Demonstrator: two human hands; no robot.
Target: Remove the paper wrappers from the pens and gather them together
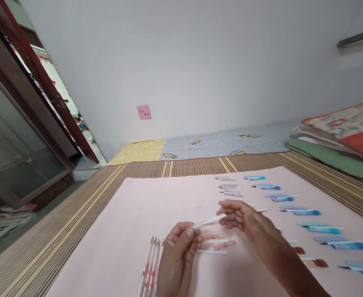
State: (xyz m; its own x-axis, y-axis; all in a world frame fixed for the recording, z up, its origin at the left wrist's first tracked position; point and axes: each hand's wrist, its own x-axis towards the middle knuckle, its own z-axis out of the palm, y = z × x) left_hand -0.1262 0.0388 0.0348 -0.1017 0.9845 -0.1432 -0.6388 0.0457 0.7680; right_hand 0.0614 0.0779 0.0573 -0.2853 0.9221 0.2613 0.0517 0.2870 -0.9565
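In the head view my left hand (181, 243) pinches a slim white pen-like stick (209, 222) between thumb and fingers. The stick slants up to the right. Its far end reaches the curled fingers of my right hand (235, 215), whose thumb and fingers are apart; whether they touch the stick is hard to see. Beneath my hands lie a pinkish pen part (224, 245) and a thin white stick (212, 252) on the pink sheet (107, 231). Beside my left wrist, several thin refills with reddish marks (150, 264) lie side by side, partly hidden.
Blue pen parts (306, 213) run in a row down the right side, with pale pen parts (230, 186) farther back. Brown caps (319, 262) show near my right forearm. Folded cloth (332, 152) is stacked at right; a striped mat (85, 202) surrounds the sheet.
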